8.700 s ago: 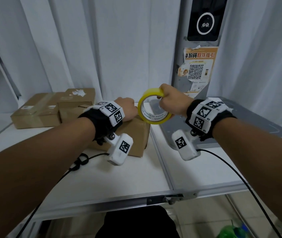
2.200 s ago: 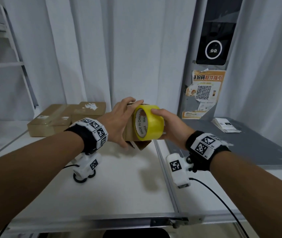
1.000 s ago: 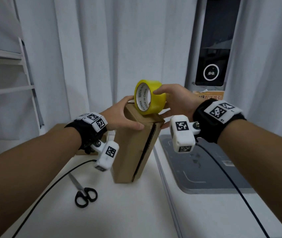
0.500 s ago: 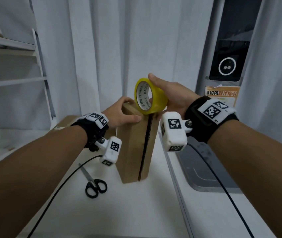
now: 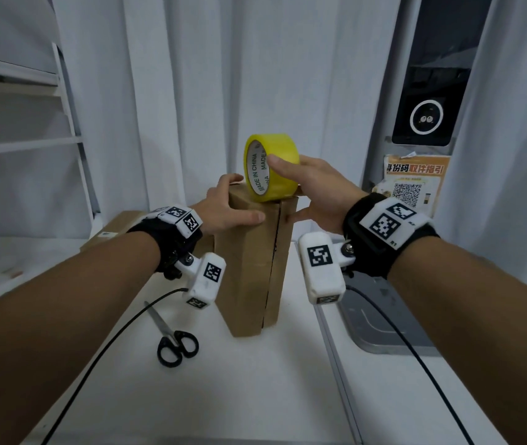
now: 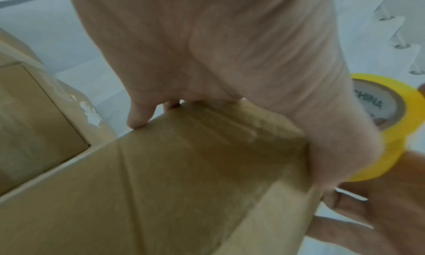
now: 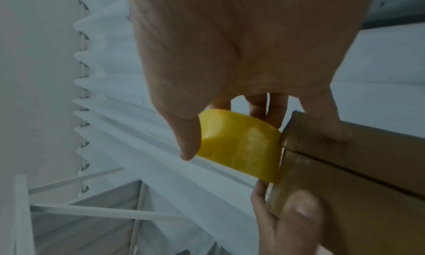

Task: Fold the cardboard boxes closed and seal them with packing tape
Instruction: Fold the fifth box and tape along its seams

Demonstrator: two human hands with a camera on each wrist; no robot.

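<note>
Right hand (image 5: 316, 191) fingers grasp one yellow tape roll (image 5: 271, 167), pressed on the top end of one brown cardboard box (image 5: 252, 261). Left hand (image 5: 223, 210) fingers clamp that end. Box stands upright, dark seam facing the camera, mid-worktop (image 5: 223, 396). One pair of scissors (image 5: 172, 335) lies beside it.

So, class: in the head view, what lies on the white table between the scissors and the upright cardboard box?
Only bare table. The scissors lie left of the cardboard box, with nothing between them in the head view.
</note>
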